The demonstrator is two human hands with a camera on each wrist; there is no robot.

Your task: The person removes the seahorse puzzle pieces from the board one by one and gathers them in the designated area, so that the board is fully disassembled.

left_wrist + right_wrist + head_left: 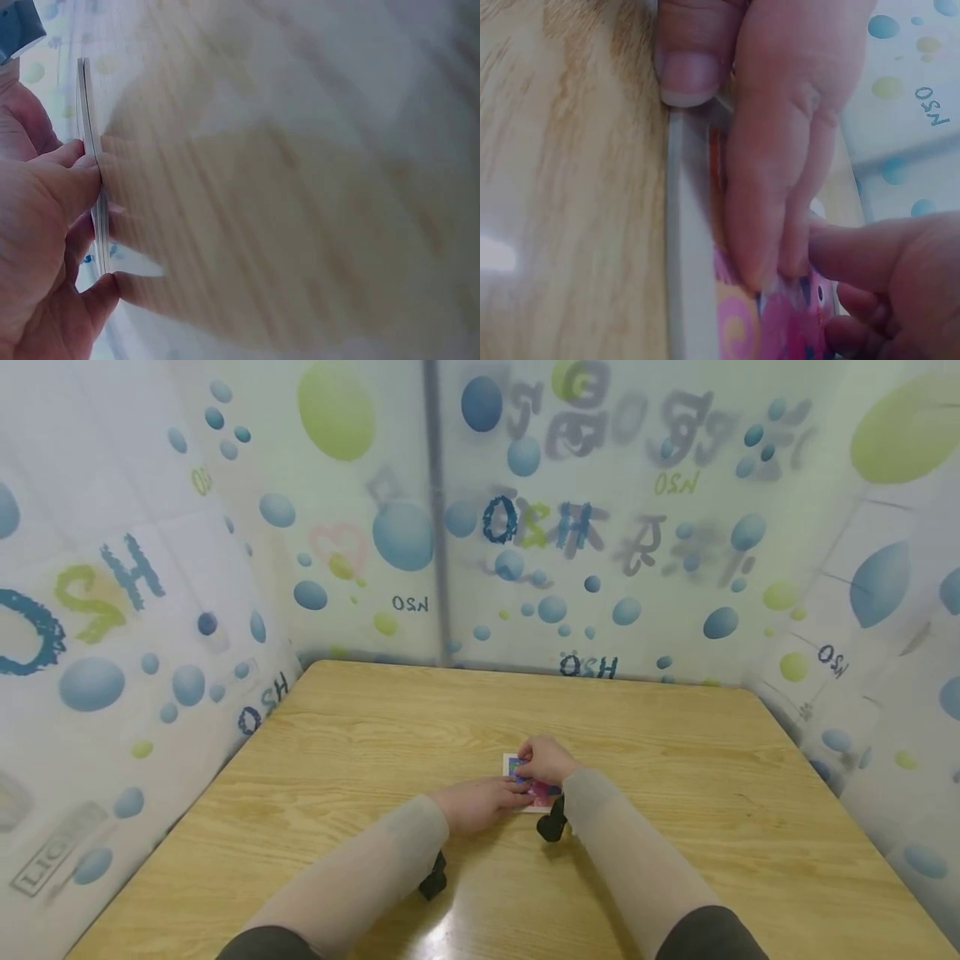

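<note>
White-bordered flat rectangular picture board (543,792) with a pink, blue and orange print, sitting right under both hands on the light wood-grain table (375,735). It's thin but stiff looking, and the left wrist view shows a fine line running along its edge, kinda like two layers stacked. The print has a pink swirl on orange just past the left fingertips, plus some deeper pink and dark blue shapes next to them.

Left hand (480,804) isn't clenched: fingers pretty much straight, resting on the board's face, with the thumb (690,84) down at the corner on the near left. Right hand (550,762) is at the far right part of the board, thumb stretched out and the other fingers bent in close to the left fingertips. Can't tell if it's pinching something small in there, the left fingers block it.

Both hands cover a good chunk of the print, so they're basically what's in the way. Each wrist has a black gadget hanging below it, one on the left wrist (432,881) and one on the right wrist (552,823).

Wood grain stretches out either side of the hands, and the table's far edge is well beyond them, up against a pale wall covering (390,427) with blue and green dots.
</note>
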